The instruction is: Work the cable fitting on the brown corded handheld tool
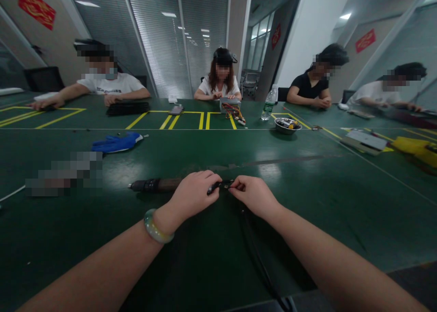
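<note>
The table [334, 184] is dark green, with yellow tape [201, 120] forming boxes on its far part. The driver [167, 185] is black toward its left end and brown along the body; the near cable [254, 243] is black. The bangle [157, 227] is mottled pale green and yellow. At left, the glove [116, 143] is blue. Farther off, the bowl [287, 130] is silver, the bottle label [268, 107] green, and the left poster [37, 6] red with gold markings.

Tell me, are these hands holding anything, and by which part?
The left hand holds a power screwdriver around its rear part; the right hand pinches what looks like its black back end.
</note>
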`<state>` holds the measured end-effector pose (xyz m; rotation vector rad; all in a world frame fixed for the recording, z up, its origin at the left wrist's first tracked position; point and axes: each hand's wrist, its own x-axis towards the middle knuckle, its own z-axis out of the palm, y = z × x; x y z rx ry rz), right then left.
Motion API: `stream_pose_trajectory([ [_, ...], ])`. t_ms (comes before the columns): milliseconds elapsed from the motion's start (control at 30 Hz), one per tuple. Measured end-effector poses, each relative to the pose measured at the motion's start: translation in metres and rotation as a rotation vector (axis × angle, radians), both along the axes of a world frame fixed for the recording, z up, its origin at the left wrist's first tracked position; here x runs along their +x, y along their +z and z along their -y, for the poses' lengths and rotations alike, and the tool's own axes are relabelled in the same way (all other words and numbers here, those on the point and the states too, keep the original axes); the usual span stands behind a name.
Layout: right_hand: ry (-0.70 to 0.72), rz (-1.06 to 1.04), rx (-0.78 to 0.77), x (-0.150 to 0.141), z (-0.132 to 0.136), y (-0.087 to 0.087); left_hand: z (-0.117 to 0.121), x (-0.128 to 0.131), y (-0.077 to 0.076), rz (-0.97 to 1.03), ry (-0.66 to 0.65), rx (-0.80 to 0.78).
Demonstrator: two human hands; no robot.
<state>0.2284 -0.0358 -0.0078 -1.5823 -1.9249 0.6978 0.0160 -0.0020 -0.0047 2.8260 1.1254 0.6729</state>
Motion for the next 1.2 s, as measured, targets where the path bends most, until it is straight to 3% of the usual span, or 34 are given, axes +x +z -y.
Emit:
stream_pose_trajectory([
  [267,0.021,0.239,0.222,-0.006,-0.001,-0.001,-0.002,0.002,-0.002,0.032,-0.016,0.002],
  [467,0.044,0.36,0.267,-0.01,0.002,0.003,-0.003,0.001,-0.004,0.039,-0.013,0.014],
  [1200,0.015,0.36,0.325,-0.016,0.003,-0.001,-0.004,0.003,-0.003,0.037,-0.013,0.001],
])
